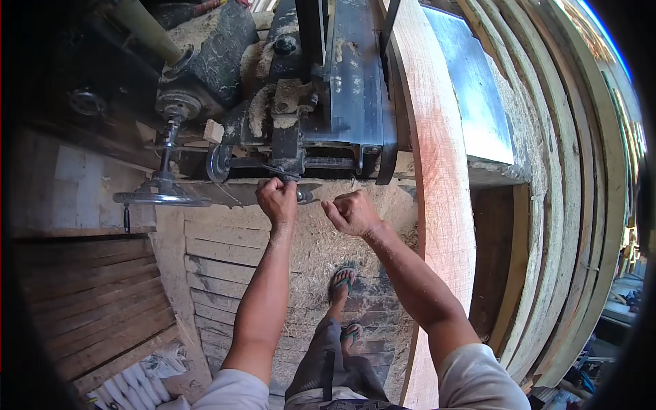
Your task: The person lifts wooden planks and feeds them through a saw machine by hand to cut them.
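Below the front of a dust-covered woodworking machine [348,102], my left hand [277,198] is closed around a small dark handle [281,171]. Its fingers hide much of that handle. A metal knob [303,196] shows just right of those fingers. My right hand [352,212] hangs in the air beside it, fingers curled and thumb side pointing left. Whether anything sits inside that curl is hidden. To the right of this hand, a long pale-reddish timber board [441,150] lies lengthwise against the machine's fence.
A large handwheel [162,198] juts out at left, with a smaller wheel [219,162] closer in. Sawdust covers the plank floor [225,277] around my sandalled feet. A shiny metal table [471,89] and several stacked planks [567,171] line the right side.
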Available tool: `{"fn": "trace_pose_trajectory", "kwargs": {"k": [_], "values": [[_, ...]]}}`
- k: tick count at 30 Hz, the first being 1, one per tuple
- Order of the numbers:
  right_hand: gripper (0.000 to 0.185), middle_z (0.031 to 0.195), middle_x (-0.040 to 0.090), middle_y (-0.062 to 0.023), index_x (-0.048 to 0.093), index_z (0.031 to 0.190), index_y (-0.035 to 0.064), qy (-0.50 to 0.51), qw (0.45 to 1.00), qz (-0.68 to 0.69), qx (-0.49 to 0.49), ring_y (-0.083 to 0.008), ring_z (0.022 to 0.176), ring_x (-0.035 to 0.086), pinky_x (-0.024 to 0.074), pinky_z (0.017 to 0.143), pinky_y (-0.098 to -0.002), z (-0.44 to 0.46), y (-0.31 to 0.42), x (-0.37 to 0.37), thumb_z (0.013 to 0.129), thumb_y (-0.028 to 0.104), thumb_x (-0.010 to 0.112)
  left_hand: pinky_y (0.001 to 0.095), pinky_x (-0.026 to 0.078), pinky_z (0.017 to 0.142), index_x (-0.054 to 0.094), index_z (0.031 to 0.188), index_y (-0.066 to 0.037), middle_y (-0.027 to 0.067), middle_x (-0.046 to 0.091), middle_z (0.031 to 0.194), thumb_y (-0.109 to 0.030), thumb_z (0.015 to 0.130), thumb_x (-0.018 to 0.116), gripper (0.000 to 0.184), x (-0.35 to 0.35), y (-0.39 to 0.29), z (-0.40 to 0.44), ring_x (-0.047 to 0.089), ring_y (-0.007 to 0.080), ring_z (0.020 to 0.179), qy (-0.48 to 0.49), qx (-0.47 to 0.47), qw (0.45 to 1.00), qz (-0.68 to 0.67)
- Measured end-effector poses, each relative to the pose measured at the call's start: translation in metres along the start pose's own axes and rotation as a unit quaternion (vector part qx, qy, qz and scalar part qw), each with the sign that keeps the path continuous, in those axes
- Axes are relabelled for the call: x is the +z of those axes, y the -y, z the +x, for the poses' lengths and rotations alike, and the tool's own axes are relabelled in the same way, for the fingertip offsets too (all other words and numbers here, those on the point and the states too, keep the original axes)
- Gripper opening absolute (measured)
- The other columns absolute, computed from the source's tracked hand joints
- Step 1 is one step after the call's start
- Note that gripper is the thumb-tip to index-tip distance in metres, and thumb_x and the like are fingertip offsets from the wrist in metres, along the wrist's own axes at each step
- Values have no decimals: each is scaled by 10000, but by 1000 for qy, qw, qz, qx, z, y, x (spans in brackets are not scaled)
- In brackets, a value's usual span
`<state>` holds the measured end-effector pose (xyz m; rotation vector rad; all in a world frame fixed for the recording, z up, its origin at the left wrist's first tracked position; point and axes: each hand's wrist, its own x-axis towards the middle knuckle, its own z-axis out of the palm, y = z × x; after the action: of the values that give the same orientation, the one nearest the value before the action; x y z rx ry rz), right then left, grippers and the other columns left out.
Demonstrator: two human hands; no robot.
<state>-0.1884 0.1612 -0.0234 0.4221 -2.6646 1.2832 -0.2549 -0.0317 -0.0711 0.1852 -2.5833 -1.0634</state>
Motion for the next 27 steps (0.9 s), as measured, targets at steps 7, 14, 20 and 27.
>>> {"fn": "trace_pose_trajectory", "kwargs": {"k": [7,14,20,27], "values": [[579,754,649,-224,625,813,-42,-78,933,262,235,-367,763,661,502,703,-438,19,-9,88,864,532,675,330,521,569,528,678,-80,34,583,763,-116,748,638,135,0,33,13,582,152,656,141,-321,866,-356],[784,828,681,-263,682,927,-64,77,936,228,257,-396,839,679,507,784,-466,28,-8,69,799,709,652,330,536,648,563,816,-93,29,563,848,-201,804,619,122,-3,33,10,589,152,784,147,-385,804,-428],[745,858,685,-281,686,933,-49,69,947,182,255,-439,863,672,507,792,-475,28,-2,65,810,685,650,467,457,821,502,1027,35,202,575,1008,-541,910,602,596,-35,-53,27,579,344,948,211,13,977,13],[806,995,694,-285,654,1054,-65,109,939,163,283,-429,1017,662,494,877,-468,31,10,58,815,705,632,440,413,897,498,1072,1,205,598,1060,-248,843,646,369,-53,-65,59,584,323,1022,260,326,839,349]]}}
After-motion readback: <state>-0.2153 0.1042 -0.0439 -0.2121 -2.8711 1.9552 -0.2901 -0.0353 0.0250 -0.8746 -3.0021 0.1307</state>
